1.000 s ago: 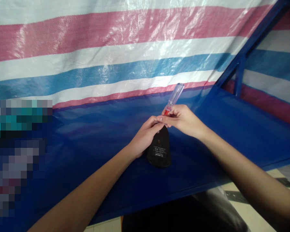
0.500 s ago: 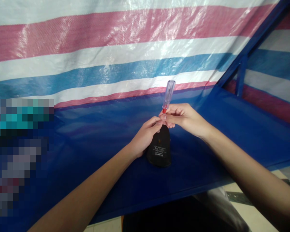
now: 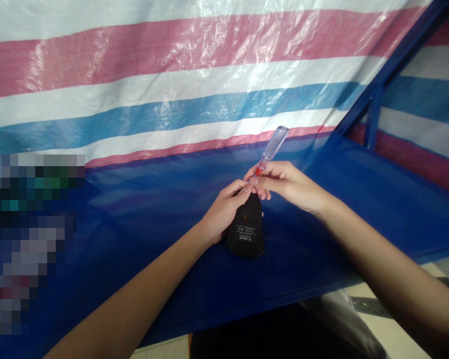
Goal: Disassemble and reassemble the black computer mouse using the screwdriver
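Note:
My left hand is closed round the upper left side of a black computer mouse, which lies bottom up with small white print and a CE mark showing. With thumb and fingers my right hand pinches a screwdriver near its red collar. The clear handle sticks up above the fingers and leans to the right. Both hands' fingertips meet at the far end of the mouse. They hide the screwdriver's tip, so whether it touches the mouse cannot be seen.
Under the hands is a blue table surface. A striped red, white and blue plastic sheet hangs behind it. A blue metal frame bar slants at the right. Blurred blocks cover the left edge.
The screwdriver's handle has tipped from nearly upright to a lean to the right. Both hands and the mouse stay almost where they were.

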The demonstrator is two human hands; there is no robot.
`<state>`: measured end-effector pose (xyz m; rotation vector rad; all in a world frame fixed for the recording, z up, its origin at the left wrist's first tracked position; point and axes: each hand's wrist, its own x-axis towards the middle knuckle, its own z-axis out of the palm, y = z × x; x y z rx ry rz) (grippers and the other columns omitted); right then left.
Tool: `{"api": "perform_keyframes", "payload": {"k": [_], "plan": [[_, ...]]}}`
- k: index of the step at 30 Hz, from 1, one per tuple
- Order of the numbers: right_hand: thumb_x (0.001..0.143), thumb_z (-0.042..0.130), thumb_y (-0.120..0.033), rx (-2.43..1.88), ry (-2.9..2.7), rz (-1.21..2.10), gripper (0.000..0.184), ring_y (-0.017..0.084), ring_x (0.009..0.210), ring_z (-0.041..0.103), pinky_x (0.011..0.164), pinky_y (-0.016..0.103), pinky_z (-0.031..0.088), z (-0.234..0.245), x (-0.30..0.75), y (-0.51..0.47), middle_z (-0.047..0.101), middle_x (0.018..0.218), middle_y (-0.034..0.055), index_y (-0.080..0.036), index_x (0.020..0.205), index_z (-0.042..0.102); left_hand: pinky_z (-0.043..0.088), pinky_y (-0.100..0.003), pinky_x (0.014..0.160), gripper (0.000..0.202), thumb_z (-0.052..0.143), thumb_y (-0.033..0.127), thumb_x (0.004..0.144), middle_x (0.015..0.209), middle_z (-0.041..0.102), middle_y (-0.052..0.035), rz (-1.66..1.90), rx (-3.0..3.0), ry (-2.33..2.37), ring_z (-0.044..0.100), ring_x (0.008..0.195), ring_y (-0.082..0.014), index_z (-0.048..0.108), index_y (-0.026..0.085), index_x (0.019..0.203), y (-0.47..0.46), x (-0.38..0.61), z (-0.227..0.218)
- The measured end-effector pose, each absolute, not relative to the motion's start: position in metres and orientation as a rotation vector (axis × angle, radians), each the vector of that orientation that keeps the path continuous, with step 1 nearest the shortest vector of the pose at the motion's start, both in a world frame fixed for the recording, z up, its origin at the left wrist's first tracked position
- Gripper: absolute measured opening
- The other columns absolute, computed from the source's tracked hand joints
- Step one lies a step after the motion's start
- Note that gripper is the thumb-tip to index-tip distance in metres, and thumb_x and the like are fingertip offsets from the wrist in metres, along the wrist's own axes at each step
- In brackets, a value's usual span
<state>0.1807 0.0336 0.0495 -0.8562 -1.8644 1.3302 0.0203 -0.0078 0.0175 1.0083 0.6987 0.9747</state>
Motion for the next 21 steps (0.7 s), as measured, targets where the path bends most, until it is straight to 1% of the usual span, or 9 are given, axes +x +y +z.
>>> {"api": "perform_keyframes", "payload": {"k": [4,9,12,15,18,19,21], "plan": [[0.080,0.066,-0.036,-0.857,-1.906,1.273,0.024,0.008,0.053,0.050,0.049,0.022,0.039,0.0536,0.1802,0.0321,0.056,0.059,-0.0007,-0.014,0.073,0.064,0.049,-0.021,0.051,0.020,0.053,0.036,0.088,0.080,0.062,0.0003,0.969,0.955,0.726,0.064,0.057,-0.0113,0.055,0.017,0.085,-0.0084,0.0209,0.0197],[0.072,0.073,-0.040,-0.938,-1.861,1.188,0.030,0.008,0.048,0.049,0.046,0.021,0.037,0.0546,0.1755,0.0312,0.054,0.052,-0.0023,-0.014,0.063,0.060,0.049,-0.021,0.050,0.016,0.057,0.032,0.085,0.082,0.061,0.0007,0.975,0.960,0.750,0.064,0.056,-0.0114,0.055,0.018,0.094,-0.0097,0.0210,0.0208],[0.071,0.073,-0.040,-0.961,-1.840,1.185,0.032,0.007,0.047,0.048,0.045,0.021,0.036,0.0532,0.1741,0.0312,0.053,0.050,-0.0031,-0.014,0.061,0.057,0.049,-0.020,0.049,0.017,0.057,0.033,0.085,0.082,0.061,0.0003,0.967,0.984,0.736,0.065,0.057,-0.0116,0.055,0.018,0.094,-0.0097,0.0208,0.0202],[0.075,0.071,-0.037,-0.909,-1.837,1.234,0.027,0.007,0.048,0.048,0.046,0.021,0.037,0.0515,0.1756,0.0315,0.052,0.052,-0.0043,-0.014,0.068,0.058,0.049,-0.020,0.052,0.017,0.056,0.034,0.086,0.087,0.063,-0.0014,0.957,0.986,0.700,0.065,0.059,-0.0109,0.056,0.017,0.091,-0.0093,0.0209,0.0197],[0.082,0.064,-0.033,-0.842,-1.855,1.287,0.019,0.007,0.051,0.049,0.048,0.021,0.038,0.0498,0.1798,0.0325,0.054,0.057,-0.0042,-0.015,0.086,0.062,0.053,-0.023,0.060,0.019,0.055,0.035,0.087,0.092,0.064,-0.0030,0.983,0.987,0.652,0.065,0.063,-0.0106,0.056,0.016,0.085,-0.0089,0.0212,0.0197],[0.084,0.062,-0.032,-0.827,-1.861,1.296,0.017,0.007,0.052,0.050,0.048,0.021,0.039,0.0494,0.1813,0.0328,0.054,0.059,-0.0040,-0.015,0.090,0.062,0.053,-0.023,0.060,0.020,0.055,0.035,0.087,0.093,0.065,-0.0033,0.986,0.990,0.642,0.065,0.064,-0.0106,0.057,0.016,0.084,-0.0089,0.0213,0.0199],[0.085,0.060,-0.029,-0.805,-1.872,1.305,0.015,0.008,0.053,0.051,0.049,0.021,0.039,0.0491,0.1832,0.0332,0.056,0.061,-0.0033,-0.015,0.090,0.062,0.051,-0.022,0.058,0.021,0.054,0.037,0.087,0.094,0.064,-0.0034,0.971,0.990,0.642,0.065,0.062,-0.0105,0.057,0.016,0.084,-0.0090,0.0214,0.0203]]}}
